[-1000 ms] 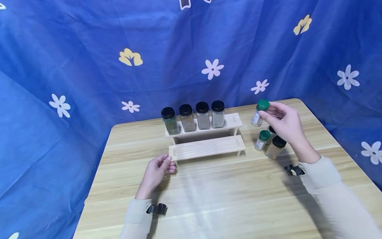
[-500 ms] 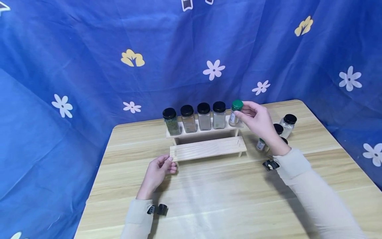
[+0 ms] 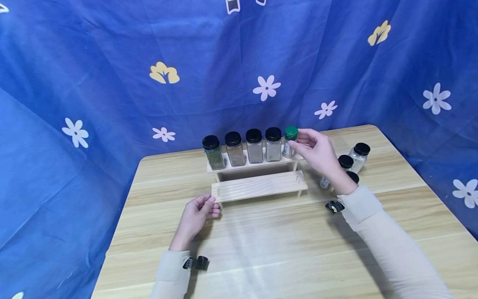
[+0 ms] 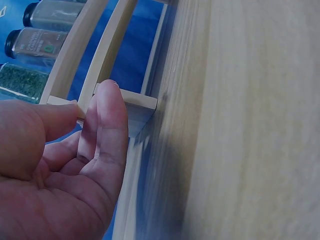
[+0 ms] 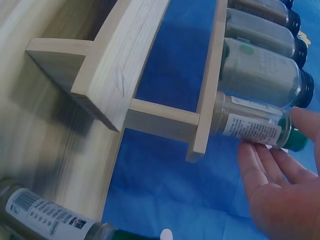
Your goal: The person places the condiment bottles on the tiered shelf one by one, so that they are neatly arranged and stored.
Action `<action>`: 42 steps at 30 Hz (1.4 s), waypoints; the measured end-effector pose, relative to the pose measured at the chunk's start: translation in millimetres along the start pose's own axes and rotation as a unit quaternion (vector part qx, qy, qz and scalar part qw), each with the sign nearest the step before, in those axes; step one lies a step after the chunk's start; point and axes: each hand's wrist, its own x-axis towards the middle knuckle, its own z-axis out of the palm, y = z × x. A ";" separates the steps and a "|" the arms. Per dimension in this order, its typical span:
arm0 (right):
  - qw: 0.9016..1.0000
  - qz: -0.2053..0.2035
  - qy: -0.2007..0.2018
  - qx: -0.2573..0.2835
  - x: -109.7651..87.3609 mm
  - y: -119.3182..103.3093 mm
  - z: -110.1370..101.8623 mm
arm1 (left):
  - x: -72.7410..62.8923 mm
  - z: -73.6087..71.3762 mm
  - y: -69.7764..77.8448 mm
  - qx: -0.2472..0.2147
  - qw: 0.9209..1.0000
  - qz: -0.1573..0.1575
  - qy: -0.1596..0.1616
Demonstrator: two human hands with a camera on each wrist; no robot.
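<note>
A two-step wooden spice rack (image 3: 259, 185) stands on the table. My left hand (image 3: 198, 214) pinches the left end of its lower step between thumb and fingers, also seen up close in the left wrist view. On the upper step, at its right end, stands a small glass spice jar (image 5: 250, 121) with a green lid and a white label. My right hand (image 3: 315, 150) holds that jar near the lid, thumb on one side and fingers on the other. Several black-lidded spice jars (image 3: 255, 150) line the same step to its left, the leftmost holding green flakes.
Right of the rack, partly behind my right wrist, stand black-lidded jars (image 3: 359, 157) and another green-lidded jar (image 5: 50, 215). A blue curtain (image 3: 209, 83) with flower prints hangs behind the wooden table (image 3: 254, 253).
My right hand has carried the green-lidded spice jar leftward from above the right-hand jars onto the upper step, beside the black-lidded row. My left hand has stayed at the rack's end.
</note>
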 end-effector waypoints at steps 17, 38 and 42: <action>0.999 0.006 0.044 0.014 -45.9 11.4 -60.5 | -3.1 -1.6 -1.2 0.018 1.000 -0.006 0.008; 0.996 0.048 0.042 -0.068 -116.9 64.8 -117.9 | 0.1 -3.9 -1.1 0.023 1.000 0.002 -0.001; 0.990 0.043 0.030 -0.129 -122.9 73.4 -116.4 | -0.3 -2.4 -1.4 0.021 1.000 0.001 -0.003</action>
